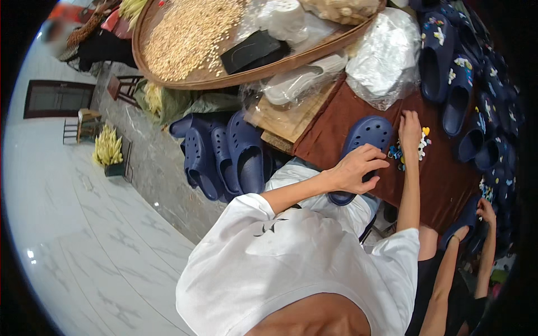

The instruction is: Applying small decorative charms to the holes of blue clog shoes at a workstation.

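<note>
A navy clog with round holes (367, 131) lies on the brown cloth (330, 140), its heel reaching over the near edge toward my lap. My left hand (358, 168) is across the clog's opening, fingers and thumb curled over it. To its right, small colourful shoe charms (423, 143) lie loose in a pile on the cloth. Over that pile rests my right hand (411, 131), its fingers stretched away from me on the cloth; my hand and forearm cover part of the charms.
Several plain navy clogs (246, 159) sit at the left. Decorated clogs (459, 92) crowd the right side, where another person's hands (486, 213) hold a clog. A woven tray (168, 84) of kernels stands at the far side. Plastic-wrapped packs (384, 59) lie beside it.
</note>
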Available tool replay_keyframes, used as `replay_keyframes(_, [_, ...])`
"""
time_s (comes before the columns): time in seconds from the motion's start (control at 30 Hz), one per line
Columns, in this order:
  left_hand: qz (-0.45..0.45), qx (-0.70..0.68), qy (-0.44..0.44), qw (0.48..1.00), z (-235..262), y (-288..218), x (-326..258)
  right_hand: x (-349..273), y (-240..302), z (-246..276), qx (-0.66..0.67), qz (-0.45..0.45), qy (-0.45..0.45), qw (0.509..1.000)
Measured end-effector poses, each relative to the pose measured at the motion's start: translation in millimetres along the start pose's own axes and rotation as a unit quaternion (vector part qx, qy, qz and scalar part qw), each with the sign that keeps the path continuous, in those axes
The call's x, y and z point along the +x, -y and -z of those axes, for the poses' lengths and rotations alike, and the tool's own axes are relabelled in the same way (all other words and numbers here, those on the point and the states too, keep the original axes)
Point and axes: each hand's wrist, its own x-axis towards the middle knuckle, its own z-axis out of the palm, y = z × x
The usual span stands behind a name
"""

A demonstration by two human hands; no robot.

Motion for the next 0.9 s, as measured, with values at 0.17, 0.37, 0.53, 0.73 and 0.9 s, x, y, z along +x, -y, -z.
replay_keyframes(0.17, [0.063, 0.114, -0.007, 0.991, 8, 14, -16, -33, 26, 41, -0.118, -0.005, -0.014, 0.993])
replay_keyframes(0.37, [0.095, 0.021, -0.080, 0.992, 35, 6, -32, -67, 86, 48, 0.069, -0.037, -0.010, 0.997])
replay_keyframes(0.53, [0.078, 0.139, -0.177, 0.971, 127, -28, -65, -88, 111, 37, 0.124, -0.035, -0.004, 0.992])
replay_keyframes(0.73, [0.201, 0.370, -0.311, 0.852, 224, -44, -161, -106, 129, 24, 0.139, -0.034, 0.032, 0.989])
replay_keyframes(0.9, [0.293, 0.438, -0.344, 0.777, 245, -17, -243, -110, 130, 26, 0.123, -0.030, 0.036, 0.991])
